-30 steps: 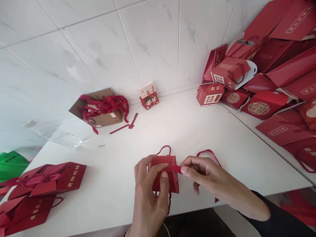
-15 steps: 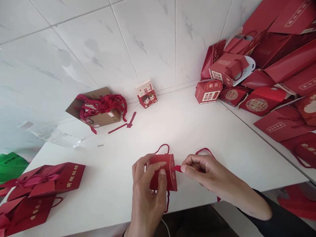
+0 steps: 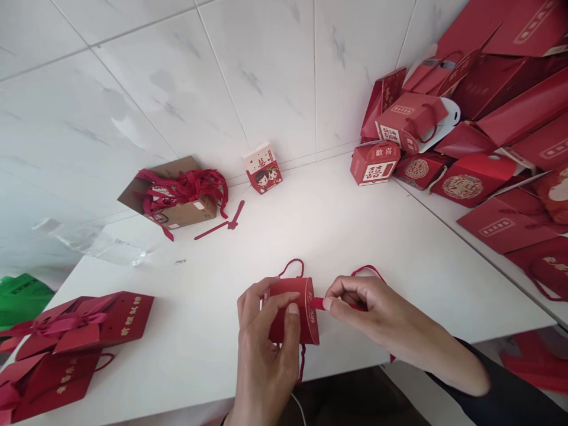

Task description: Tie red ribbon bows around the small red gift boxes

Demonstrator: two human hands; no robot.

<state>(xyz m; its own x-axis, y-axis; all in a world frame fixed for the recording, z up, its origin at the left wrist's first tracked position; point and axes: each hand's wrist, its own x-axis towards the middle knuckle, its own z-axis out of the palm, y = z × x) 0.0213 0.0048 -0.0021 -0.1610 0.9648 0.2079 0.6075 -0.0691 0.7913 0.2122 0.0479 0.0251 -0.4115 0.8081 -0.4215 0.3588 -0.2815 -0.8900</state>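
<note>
White table [image 3: 328, 231]. Red pile [image 3: 497, 89] at 2 o'clock; carton [image 3: 190, 212] at 9. Left hand [image 3: 266, 346] at 6, right hand [image 3: 377, 313] at 5. Box [image 3: 307, 324] also at 6, grasped by the left fingers. Ribbon [image 3: 318, 303] at box's 3 o'clock end, pinched between right thumb and forefinger.

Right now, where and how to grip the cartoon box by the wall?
Likely pinch the cartoon box by its left and right sides, coming from the front and slightly above: its body is boxy, both sides stand free, and the wall is close behind.
</note>
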